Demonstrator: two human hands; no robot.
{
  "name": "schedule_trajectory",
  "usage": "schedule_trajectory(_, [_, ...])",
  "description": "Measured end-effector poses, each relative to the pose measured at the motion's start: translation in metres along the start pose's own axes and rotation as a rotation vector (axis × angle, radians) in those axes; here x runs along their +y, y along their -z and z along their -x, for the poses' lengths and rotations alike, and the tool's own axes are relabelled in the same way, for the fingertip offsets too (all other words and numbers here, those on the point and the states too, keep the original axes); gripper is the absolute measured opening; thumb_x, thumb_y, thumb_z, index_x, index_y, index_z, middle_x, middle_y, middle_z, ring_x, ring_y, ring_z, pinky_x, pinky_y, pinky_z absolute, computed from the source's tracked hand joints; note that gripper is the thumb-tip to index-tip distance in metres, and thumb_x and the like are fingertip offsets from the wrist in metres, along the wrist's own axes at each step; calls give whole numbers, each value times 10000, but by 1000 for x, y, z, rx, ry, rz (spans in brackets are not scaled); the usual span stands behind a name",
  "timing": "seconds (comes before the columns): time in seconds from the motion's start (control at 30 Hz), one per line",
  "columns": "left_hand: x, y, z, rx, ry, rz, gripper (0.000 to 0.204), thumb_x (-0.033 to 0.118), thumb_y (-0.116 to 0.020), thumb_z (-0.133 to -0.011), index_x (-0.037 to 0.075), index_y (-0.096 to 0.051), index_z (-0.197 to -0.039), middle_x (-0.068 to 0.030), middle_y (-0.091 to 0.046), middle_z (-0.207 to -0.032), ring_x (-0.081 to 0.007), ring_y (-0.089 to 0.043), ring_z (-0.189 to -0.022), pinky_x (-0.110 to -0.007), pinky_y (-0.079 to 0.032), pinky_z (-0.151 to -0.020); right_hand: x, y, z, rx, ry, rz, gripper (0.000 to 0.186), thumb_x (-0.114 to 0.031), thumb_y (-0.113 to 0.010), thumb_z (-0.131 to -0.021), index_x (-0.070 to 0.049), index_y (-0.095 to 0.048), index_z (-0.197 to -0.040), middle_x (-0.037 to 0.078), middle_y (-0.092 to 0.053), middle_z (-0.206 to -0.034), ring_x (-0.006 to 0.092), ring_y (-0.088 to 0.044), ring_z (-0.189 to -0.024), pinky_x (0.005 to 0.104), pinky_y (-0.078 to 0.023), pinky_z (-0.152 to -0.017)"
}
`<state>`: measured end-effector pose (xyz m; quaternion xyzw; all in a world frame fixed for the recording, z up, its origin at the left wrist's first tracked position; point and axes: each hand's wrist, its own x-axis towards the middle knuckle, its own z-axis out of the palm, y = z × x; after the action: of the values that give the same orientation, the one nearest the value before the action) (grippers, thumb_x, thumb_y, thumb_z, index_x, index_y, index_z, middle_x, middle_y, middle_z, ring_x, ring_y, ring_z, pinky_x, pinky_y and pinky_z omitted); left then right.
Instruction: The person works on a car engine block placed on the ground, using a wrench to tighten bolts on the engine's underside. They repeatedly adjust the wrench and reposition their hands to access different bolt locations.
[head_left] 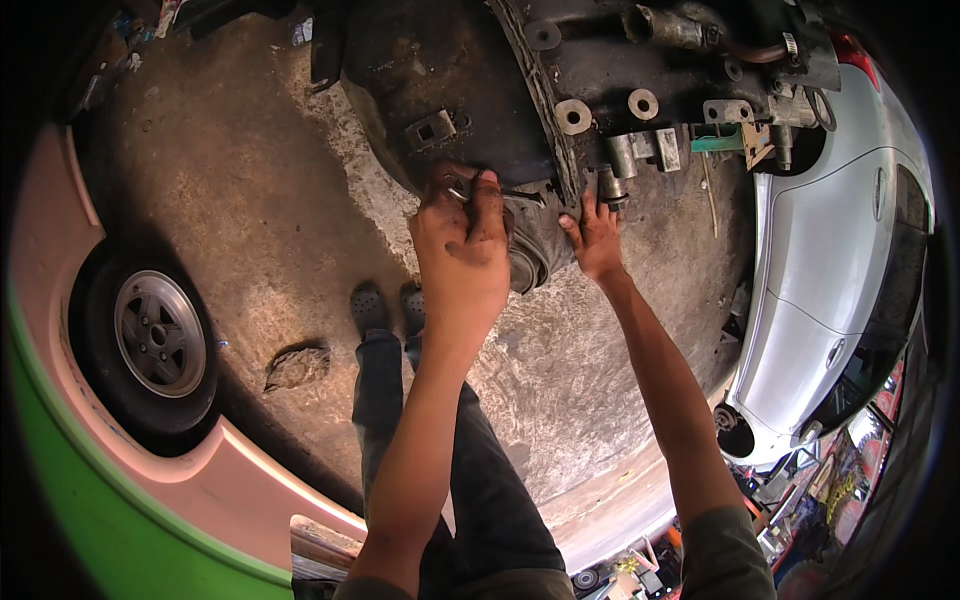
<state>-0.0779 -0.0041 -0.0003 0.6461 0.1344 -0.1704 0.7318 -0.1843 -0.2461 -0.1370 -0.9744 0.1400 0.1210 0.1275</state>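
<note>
A large dark, greasy metal assembly (450,80) fills the top of the view, with mounting holes and metal fittings along its right part. My left hand (460,240) is at its lower edge, closed around a thin metal tool (525,197), whose shaft points right toward a ridged seam (550,120). My right hand (598,240) touches the assembly's edge just right of that seam, fingers apart, below a cylindrical metal fitting (612,180). A round rubber-looking part (530,265) is partly hidden behind my left hand.
A green and pink vehicle body (50,420) with a wheel (160,335) lies left, a silver car (820,280) right. My feet (370,305) stand on stained concrete (260,150). Assorted clutter (830,480) sits at lower right.
</note>
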Motion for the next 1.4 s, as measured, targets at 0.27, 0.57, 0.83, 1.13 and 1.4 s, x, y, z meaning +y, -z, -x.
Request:
schedule_trajectory(0.27, [0, -9, 5, 3, 15, 52, 125, 90, -508, -979, -23, -542, -938, -107, -552, -629, -168, -518, -525, -343, -407, -537, 2, -3, 0, 14, 8, -7, 756, -682, -305, -930, -279, -210, -1562, 134, -44, -1637, 351, 32, -1507, 609, -1, -1176])
schedule_trajectory(0.57, [0, 0, -2, -55, -16, 50, 134, 104, -522, -984, -27, -548, -978, -101, -561, -635, -162, -498, -525, -341, -392, -533, 1, -1, 1, -36, -22, 14, 759, -668, -287, -940, -249, -196, -1566, 138, -23, -1636, 351, 45, -1505, 611, 3, -1178])
schedule_trajectory(0.83, [1, -10, 3, 39, -17, 12, 141, 110, -488, -1001, -25, -520, -977, -151, -565, -637, -214, -565, -540, -365, -410, -540, 0, 1, 0, 23, 21, -16, 779, -674, -299, -935, -223, -208, -1563, 180, -124, -1616, 378, 42, -1500, 622, -13, -1172])
schedule_trajectory(1.13, [-1, -15, 14, -11, -108, 50, 219, 221, -487, -1032, 18, -475, -951, -31, -499, -590, -98, -459, -533, -273, -363, -504, -7, 13, -3, -215, -115, 104, 780, -662, -282, -944, -176, -237, -1553, 166, -62, -1628, 332, 89, -1504, 577, 3, -1193])
schedule_trajectory(1.4, [-19, -13, 30, -86, -227, 0, 113, 99, -500, -1000, -13, -502, -1012, -137, -569, -717, -237, -584, -561, -358, -439, -542, -8, 9, -1, -131, -84, 174, 781, -670, -275, -933, -171, -298, -1535, 141, -5, -1637, 318, 80, -1508, 579, -37, -1193])
